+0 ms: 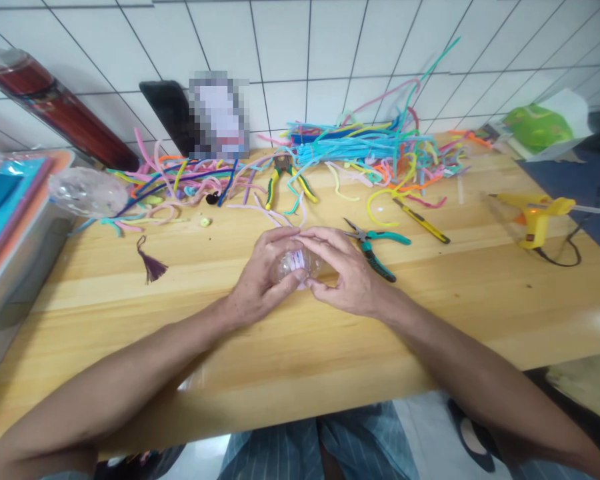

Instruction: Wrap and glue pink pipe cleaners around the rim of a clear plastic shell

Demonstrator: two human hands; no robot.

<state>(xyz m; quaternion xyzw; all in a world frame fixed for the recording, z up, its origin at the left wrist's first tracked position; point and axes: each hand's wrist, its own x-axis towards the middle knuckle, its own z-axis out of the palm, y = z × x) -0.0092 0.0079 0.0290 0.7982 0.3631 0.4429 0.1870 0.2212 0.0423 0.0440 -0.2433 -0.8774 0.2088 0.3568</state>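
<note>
Above the middle of the table, my left hand [267,277] and my right hand [347,270] close around a small clear plastic bottle [296,261] with a pale lilac-and-white label. Both thumbs are on the near side and the fingers curve over the far side, so its ends are partly hidden. Just right of my right hand lie needle-nose pliers [380,247] with teal and black handles. Beyond both hands are yellow-and-green cutting pliers [284,180] and a few loose pink pipe cleaners [267,212].
Colourful pipe cleaners [350,150] pile along the tiled wall. A yellow utility knife [423,220] and a yellow glue gun [535,217] lie right. Left are a dark tassel [153,263], a crumpled clear plastic bundle [87,192], a red flask [63,110] and a leaning phone [167,113].
</note>
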